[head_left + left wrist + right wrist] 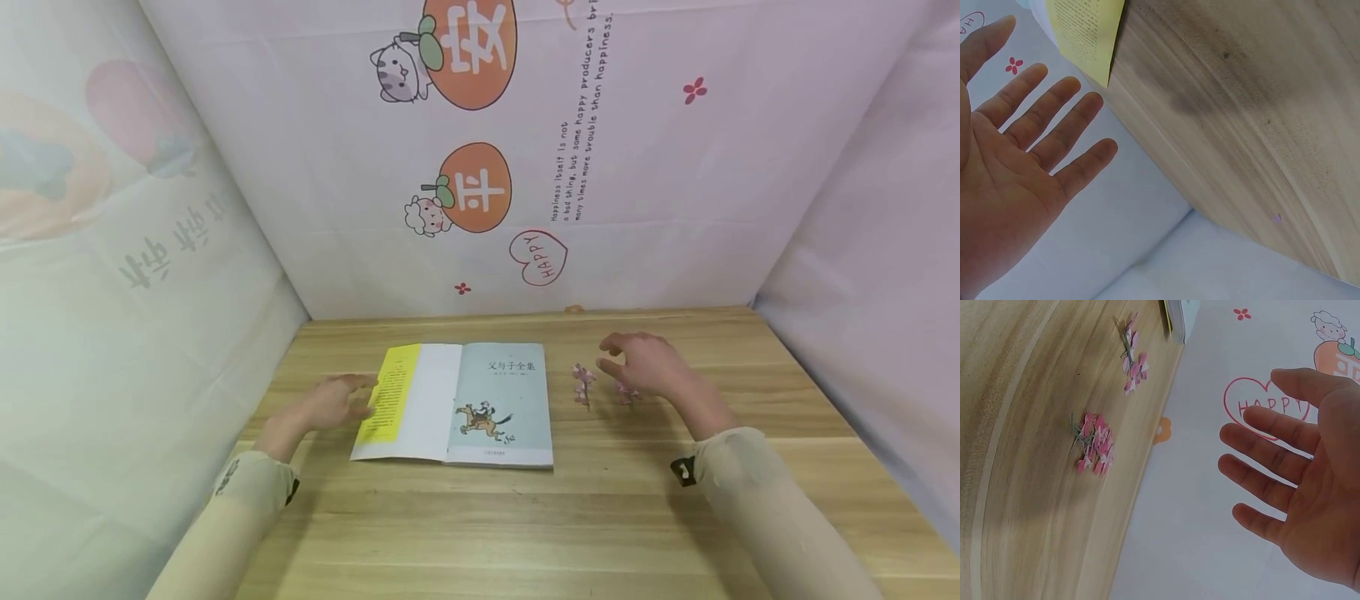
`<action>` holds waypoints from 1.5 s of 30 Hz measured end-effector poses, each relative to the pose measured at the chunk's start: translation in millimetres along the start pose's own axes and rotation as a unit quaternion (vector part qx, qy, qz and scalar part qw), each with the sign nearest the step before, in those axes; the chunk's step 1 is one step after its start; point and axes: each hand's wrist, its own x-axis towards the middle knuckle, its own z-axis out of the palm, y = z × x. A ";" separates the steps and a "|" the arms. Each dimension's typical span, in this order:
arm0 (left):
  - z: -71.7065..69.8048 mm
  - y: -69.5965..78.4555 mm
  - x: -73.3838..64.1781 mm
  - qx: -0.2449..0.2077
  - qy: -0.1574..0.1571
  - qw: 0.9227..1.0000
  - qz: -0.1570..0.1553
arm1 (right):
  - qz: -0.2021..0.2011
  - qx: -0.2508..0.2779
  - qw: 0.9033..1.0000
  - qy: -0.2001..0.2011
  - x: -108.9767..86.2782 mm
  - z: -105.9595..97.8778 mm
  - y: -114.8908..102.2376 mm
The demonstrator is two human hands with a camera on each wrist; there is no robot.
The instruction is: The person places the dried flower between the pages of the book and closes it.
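A book (pixel 500 408) lies open on the wooden table at its pale blue title page, which has a horse-and-rider drawing. Its yellow flap (pixel 390 396) is folded out on the left. My left hand (pixel 330 404) is at the flap's left edge, fingers spread; the left wrist view shows its palm bare. Right of the book are two small sprigs of pink flowers, one sprig (pixel 582 385) nearer the book and another sprig (pixel 1094 444) partly hidden under my right hand in the head view. That right hand (pixel 647 364) hovers over the sprig with relaxed fingers and holds nothing.
The wooden table (pixel 480 533) extends toward me in front of the book. White printed cloth walls (pixel 637 167) stand behind it and on both sides. A dark band (pixel 683 471) shows at the right sleeve cuff.
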 end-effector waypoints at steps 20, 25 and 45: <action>8.4 -10.9 -0.7 -0.002 -0.003 1.000 0.017 | -0.007 -0.004 1.000 -0.005 2.1 6.6 -0.3; 10.6 -12.0 0.0 0.002 0.000 1.000 0.021 | -0.009 -0.002 1.000 -0.004 3.3 10.4 1.2; 18.5 -18.2 2.2 0.011 0.008 1.000 0.026 | -0.011 0.009 1.000 -0.012 6.5 12.3 -5.3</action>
